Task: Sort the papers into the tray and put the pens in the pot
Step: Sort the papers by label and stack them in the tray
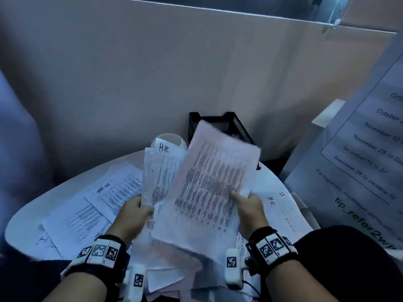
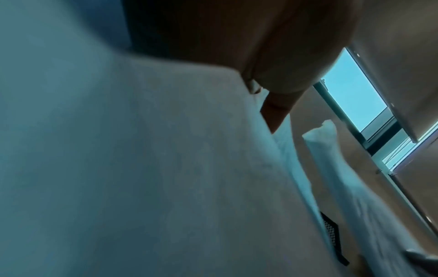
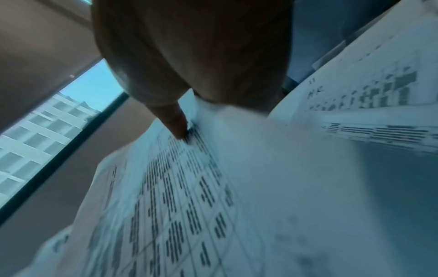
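Observation:
My left hand (image 1: 139,211) grips a stapled sheaf marked "HR" (image 1: 162,162) by its lower left edge. My right hand (image 1: 246,202) pinches a printed sheet (image 1: 209,182) at its right edge, thumb on top, and holds it tilted over the sheaf. In the right wrist view the thumb (image 3: 176,121) presses on that printed sheet (image 3: 189,187). The left wrist view shows mostly the back of the paper (image 2: 142,168). A black mesh tray (image 1: 235,125) stands behind the sheets against the wall, partly hidden. A white pot (image 1: 171,140) sits left of the tray. No pens show.
More printed papers (image 1: 91,212) lie spread over the round white table (image 1: 24,219), some under my wrists. A cardboard wall (image 1: 174,62) rises close behind. A large printed notice (image 1: 359,160) leans at the right. A window (image 2: 350,97) shows in the wrist views.

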